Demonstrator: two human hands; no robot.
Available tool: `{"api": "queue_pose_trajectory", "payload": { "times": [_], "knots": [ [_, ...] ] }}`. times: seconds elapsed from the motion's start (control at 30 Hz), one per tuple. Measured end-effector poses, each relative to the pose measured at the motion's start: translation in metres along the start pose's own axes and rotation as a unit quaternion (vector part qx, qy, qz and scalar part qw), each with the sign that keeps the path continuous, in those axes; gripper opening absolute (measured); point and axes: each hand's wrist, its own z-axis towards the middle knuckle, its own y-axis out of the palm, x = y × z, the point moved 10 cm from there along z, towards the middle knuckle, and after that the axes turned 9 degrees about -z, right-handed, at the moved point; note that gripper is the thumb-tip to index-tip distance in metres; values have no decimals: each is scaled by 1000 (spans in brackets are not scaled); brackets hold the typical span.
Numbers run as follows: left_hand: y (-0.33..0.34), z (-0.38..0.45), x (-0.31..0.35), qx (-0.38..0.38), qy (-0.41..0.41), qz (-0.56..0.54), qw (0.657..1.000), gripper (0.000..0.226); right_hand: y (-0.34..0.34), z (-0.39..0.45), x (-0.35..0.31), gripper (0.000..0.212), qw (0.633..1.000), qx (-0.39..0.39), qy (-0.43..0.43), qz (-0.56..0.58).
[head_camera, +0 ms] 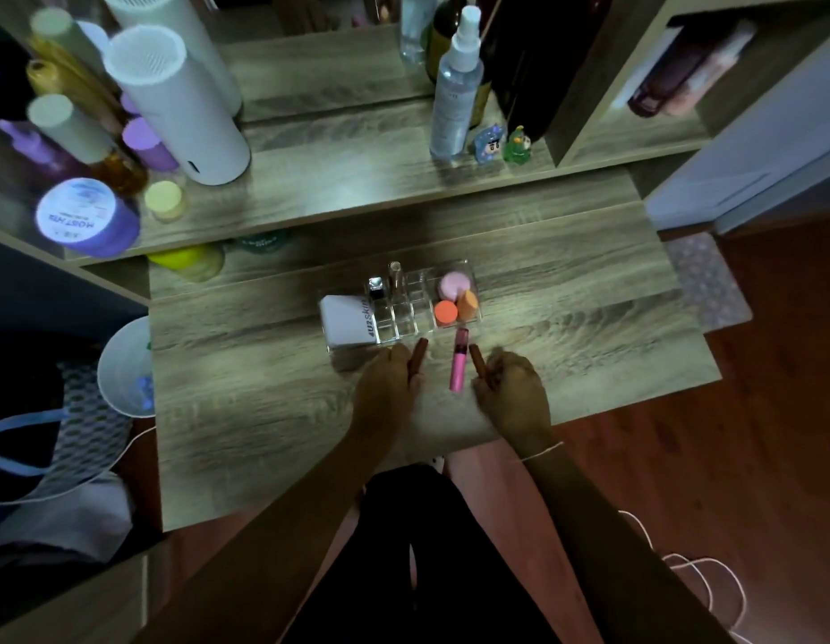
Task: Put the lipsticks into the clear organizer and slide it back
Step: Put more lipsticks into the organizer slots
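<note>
A clear organizer [415, 313] with small square cells stands mid-table. It holds a silver-capped lipstick [376, 290], a slim clear tube [394, 274], a white box [345, 320] and three makeup sponges [454, 295]. My left hand [388, 378] is closed around a brown lipstick [418, 353] just in front of the organizer. My right hand [513, 388] grips a second brown lipstick [477, 360]. Between the hands a pink lip gloss tube [459, 362] lies loose on the wood.
The raised shelf [338, 188] behind carries a white cylinder [176, 109], a spray bottle [457, 86], jars, bottles and two small figurines [501, 144]. A yellow jar [187, 260] sits under the shelf. A white bin [127, 367] stands left of the table.
</note>
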Motion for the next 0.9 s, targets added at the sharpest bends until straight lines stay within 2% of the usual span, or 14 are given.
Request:
{"api": "queue_pose_trajectory", "payload": {
  "times": [0.17,0.3,0.4,0.63,0.73,0.9],
  "knots": [
    [-8,-5,6,9,36,-22,999,22,-10,-2,0,23,999,19,24,27],
    [-20,-14,15,13,100,-76,992,28,-26,-10,-17,26,997,48,-10,54],
    [-32,-16,18,17,121,-102,987,24,-33,-13,-36,27,996,52,-45,56],
    [-65,-3,23,68,135,-138,979,28,-37,-7,-75,25,987,26,-112,115],
    [-78,5,28,97,152,-139,974,27,-37,0,-84,34,985,21,-120,120],
    [-97,12,32,163,161,-153,961,27,-41,6,-96,30,982,27,-133,132]
  ]
}}
